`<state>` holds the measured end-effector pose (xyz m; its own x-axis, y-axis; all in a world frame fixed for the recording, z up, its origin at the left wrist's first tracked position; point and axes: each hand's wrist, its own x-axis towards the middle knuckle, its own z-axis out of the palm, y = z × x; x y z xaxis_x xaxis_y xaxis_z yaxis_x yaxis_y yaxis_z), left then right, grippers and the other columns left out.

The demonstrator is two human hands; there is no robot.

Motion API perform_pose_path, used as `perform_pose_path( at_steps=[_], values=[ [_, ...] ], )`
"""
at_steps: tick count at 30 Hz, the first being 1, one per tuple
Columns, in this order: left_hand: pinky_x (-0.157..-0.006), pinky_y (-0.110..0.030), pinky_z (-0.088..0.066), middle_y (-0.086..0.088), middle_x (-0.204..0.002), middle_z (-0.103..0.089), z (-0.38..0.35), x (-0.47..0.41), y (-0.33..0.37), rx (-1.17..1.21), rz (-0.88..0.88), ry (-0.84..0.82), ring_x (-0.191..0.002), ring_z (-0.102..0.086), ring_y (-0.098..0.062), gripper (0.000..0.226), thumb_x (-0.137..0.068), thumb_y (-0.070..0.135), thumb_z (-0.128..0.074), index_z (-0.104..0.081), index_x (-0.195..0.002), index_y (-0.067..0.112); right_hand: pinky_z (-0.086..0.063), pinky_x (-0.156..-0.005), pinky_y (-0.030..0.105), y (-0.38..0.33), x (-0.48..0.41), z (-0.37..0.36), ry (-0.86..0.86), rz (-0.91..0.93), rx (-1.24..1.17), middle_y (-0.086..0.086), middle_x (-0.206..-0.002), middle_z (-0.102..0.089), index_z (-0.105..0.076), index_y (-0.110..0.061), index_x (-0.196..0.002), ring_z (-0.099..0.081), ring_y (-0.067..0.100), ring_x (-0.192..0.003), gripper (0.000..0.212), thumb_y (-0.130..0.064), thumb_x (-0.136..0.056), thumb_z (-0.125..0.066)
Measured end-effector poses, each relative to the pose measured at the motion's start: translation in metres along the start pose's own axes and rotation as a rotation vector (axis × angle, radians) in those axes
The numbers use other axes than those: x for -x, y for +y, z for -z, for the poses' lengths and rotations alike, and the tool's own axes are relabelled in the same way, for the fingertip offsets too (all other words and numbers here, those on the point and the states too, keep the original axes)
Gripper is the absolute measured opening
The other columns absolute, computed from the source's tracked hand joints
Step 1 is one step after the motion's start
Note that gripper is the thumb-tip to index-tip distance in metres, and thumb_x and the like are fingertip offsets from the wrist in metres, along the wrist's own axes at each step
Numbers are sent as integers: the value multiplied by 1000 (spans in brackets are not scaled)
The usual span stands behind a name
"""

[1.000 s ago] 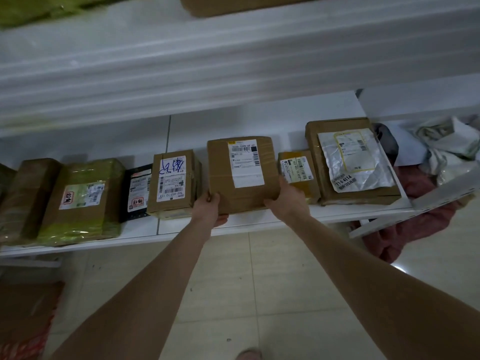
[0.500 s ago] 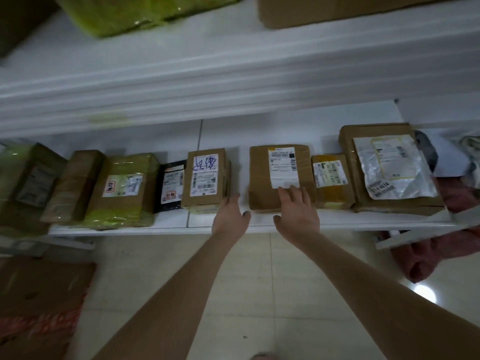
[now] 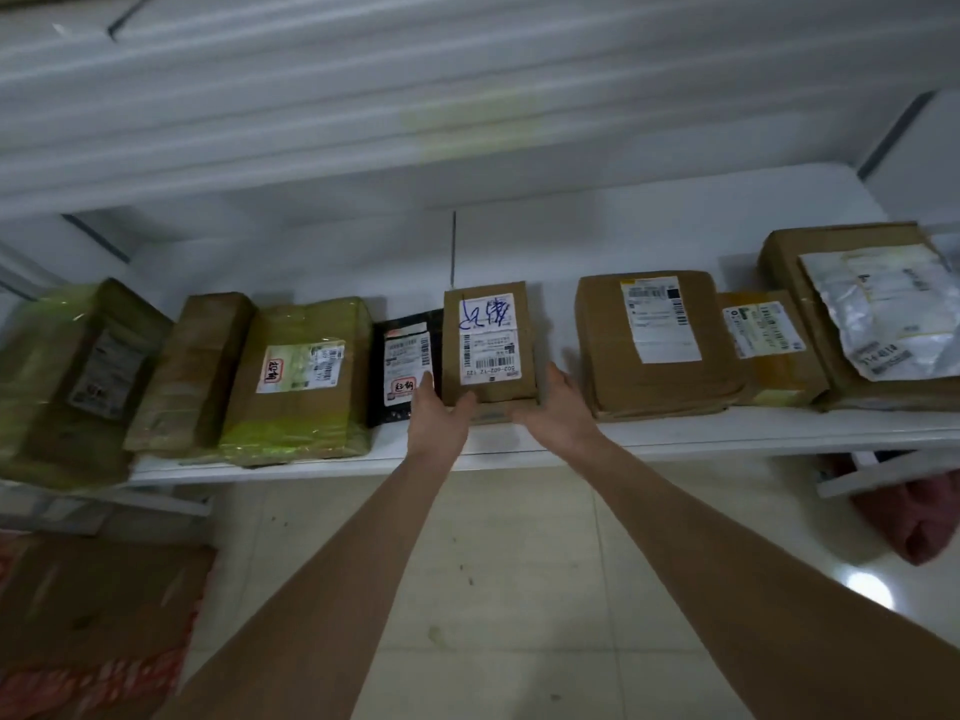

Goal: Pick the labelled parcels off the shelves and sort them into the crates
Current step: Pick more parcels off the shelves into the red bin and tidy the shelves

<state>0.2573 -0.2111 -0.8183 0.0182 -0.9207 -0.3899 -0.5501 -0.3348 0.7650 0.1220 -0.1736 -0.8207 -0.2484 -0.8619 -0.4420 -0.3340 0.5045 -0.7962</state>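
Nearest: pale tiled floor (image 3: 519,574), w/ flattened cardboard (image 3: 93,615) lying at lower left and a reddish cloth heap (image 3: 919,527) at far right under the shelf. Both bare forearms reach fwd to the white shelf (image 3: 675,441).

Left hand (image 3: 439,420) and right hand (image 3: 558,407) clasp the small box (image 3: 488,340) from either side at its near end. Left fingers (image 3: 427,383) run up its left edge w/ thumb on the front, and the right hand cups the lower right corner. So both are holding the box. It sits at the shelf's front, label up, blue handwriting on top. Can't tell if it's lifted.

Touching its left: black parcel (image 3: 402,366), then yellow-green taped parcel (image 3: 301,376), brown wrapped parcel (image 3: 192,366), green parcel (image 3: 67,376). To the right, across a gap: wide brown box (image 3: 654,345), yellow-taped box (image 3: 769,350), big box w/ crumpled pouch (image 3: 852,304).
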Motion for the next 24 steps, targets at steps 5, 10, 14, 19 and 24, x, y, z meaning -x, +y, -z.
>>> perform_pose_path(
  at_steps=[5,10,14,19,24],
  values=[
    [-100,-38,-43,-7,-125,-60,9,-12,-7,196,109,-166,-115,-55,-25,39,-95,23,-53,-50,-132,11,-45,-97,32,0,-3,-19,4,-30,-263,-1,-121,-62,-51,-18,-131,-57,17,-112,47,-21,-87,-67],
    [-94,-35,-43,2,-111,-62,24,-2,-10,372,134,-153,-100,-56,-14,27,-96,17,-55,-57,-122,15,-53,-82,38,6,14,-27,244,-178,-526,1,-100,-69,-66,-20,-99,-65,22,-96,11,-22,-88,-68],
    [-74,-34,-44,5,-99,-62,38,14,-11,479,178,-183,-86,-54,-12,28,-95,11,-56,-56,-120,23,-50,-69,29,2,35,-34,261,-198,-583,-3,-87,-68,-61,-24,-80,-63,17,-86,19,-8,-86,-67],
    [-91,-43,-49,-2,-123,-58,48,34,-8,519,188,-185,-111,-56,-24,49,-93,7,-58,-47,-136,26,-53,-85,45,-5,50,-39,327,-272,-546,3,-90,-69,-59,-24,-76,-65,26,-92,16,-17,-81,-73],
    [-79,-37,-53,-4,-117,-61,52,41,-13,441,194,-98,-97,-61,-25,43,-93,3,-56,-52,-132,20,-51,-75,42,-7,61,-37,284,-307,-447,7,-79,-69,-58,-19,-66,-66,29,-82,19,-18,-80,-71]
  ],
)
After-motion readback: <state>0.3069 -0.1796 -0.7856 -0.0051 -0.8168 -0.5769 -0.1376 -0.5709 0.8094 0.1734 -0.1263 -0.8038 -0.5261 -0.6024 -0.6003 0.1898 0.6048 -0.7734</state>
